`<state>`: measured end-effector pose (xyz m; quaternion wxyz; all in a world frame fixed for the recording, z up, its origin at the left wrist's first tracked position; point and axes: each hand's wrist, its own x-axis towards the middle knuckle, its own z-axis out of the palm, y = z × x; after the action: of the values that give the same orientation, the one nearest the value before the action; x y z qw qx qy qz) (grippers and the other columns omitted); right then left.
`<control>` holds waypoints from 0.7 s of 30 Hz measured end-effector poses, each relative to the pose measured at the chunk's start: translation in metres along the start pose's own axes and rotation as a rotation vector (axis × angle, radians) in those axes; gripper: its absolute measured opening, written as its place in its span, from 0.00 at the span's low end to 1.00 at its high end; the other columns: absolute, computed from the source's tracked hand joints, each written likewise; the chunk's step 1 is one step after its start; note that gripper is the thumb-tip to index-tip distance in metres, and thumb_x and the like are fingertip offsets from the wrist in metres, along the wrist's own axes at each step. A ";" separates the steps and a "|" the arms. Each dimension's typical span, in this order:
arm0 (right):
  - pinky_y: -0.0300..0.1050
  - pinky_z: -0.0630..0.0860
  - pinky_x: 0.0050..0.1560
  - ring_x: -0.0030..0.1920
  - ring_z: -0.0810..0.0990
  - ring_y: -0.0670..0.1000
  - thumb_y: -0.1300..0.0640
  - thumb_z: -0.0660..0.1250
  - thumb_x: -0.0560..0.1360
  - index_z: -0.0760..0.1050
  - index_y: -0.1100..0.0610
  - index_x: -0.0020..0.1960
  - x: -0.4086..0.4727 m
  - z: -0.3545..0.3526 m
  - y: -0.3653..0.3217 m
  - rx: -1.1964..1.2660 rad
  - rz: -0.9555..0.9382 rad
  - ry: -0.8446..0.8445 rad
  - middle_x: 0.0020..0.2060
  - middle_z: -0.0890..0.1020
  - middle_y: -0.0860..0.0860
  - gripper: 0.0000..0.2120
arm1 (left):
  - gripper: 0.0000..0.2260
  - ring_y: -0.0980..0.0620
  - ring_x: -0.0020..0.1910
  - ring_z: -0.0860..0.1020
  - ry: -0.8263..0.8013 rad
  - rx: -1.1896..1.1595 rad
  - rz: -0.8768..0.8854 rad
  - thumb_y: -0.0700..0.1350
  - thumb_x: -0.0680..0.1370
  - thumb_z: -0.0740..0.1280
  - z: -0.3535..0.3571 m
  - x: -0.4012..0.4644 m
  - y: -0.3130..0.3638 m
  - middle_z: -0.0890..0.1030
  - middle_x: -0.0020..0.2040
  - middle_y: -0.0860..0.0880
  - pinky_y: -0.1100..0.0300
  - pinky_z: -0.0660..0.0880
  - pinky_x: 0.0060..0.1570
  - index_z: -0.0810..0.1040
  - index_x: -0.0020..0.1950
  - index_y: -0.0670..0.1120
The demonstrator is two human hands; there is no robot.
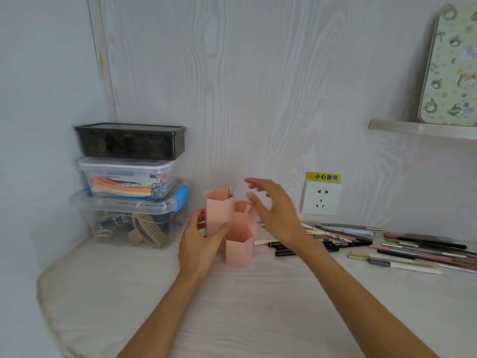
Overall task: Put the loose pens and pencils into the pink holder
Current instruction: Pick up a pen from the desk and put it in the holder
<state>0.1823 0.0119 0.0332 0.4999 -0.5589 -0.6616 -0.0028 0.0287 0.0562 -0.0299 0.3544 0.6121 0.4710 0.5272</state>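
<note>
Left hand [200,237] grips holder [228,223] at its near-left wall, thumb on front, steadying it. Right hand [273,210] hovers released, fingers spread, just right of holder, holding nothing. One item [230,191] already stands in tall far cell. Pens [387,244] lie scattered on desk [258,306], right of holder. Early step, seemingly. Next: reach right, pinch one pen, lift, drop upright into a cell.
</note>
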 end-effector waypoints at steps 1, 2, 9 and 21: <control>0.38 0.70 0.55 0.54 0.76 0.46 0.54 0.63 0.77 0.76 0.48 0.57 -0.002 -0.014 0.010 -0.011 0.043 0.009 0.52 0.80 0.44 0.10 | 0.27 0.51 0.59 0.75 0.008 0.007 0.003 0.53 0.69 0.73 0.000 0.000 0.000 0.77 0.61 0.52 0.48 0.74 0.59 0.69 0.66 0.53; 0.40 0.71 0.54 0.52 0.77 0.47 0.56 0.63 0.77 0.78 0.49 0.53 -0.005 -0.029 0.021 -0.041 0.100 -0.022 0.49 0.81 0.44 0.08 | 0.28 0.51 0.59 0.75 0.019 0.012 0.002 0.53 0.69 0.74 0.000 0.001 -0.001 0.77 0.61 0.52 0.49 0.74 0.59 0.69 0.67 0.53; 0.24 0.67 0.47 0.48 0.75 0.39 0.56 0.72 0.70 0.81 0.46 0.45 -0.044 -0.078 0.077 -0.194 0.325 -0.525 0.45 0.78 0.41 0.07 | 0.30 0.51 0.58 0.74 0.105 -0.001 -0.028 0.54 0.70 0.73 0.000 0.004 -0.004 0.75 0.65 0.50 0.52 0.70 0.58 0.67 0.69 0.52; 0.35 0.70 0.42 0.43 0.75 0.43 0.53 0.68 0.73 0.79 0.46 0.50 -0.039 -0.068 0.061 -0.117 0.123 -0.002 0.41 0.78 0.42 0.06 | 0.28 0.48 0.60 0.75 0.065 -0.045 -0.016 0.49 0.69 0.75 -0.002 0.002 0.002 0.77 0.62 0.49 0.46 0.71 0.62 0.70 0.67 0.50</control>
<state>0.2675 -0.0327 0.0077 0.4649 -0.6269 -0.6251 -0.0103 0.0274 0.0578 -0.0270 0.3571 0.5827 0.4751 0.5543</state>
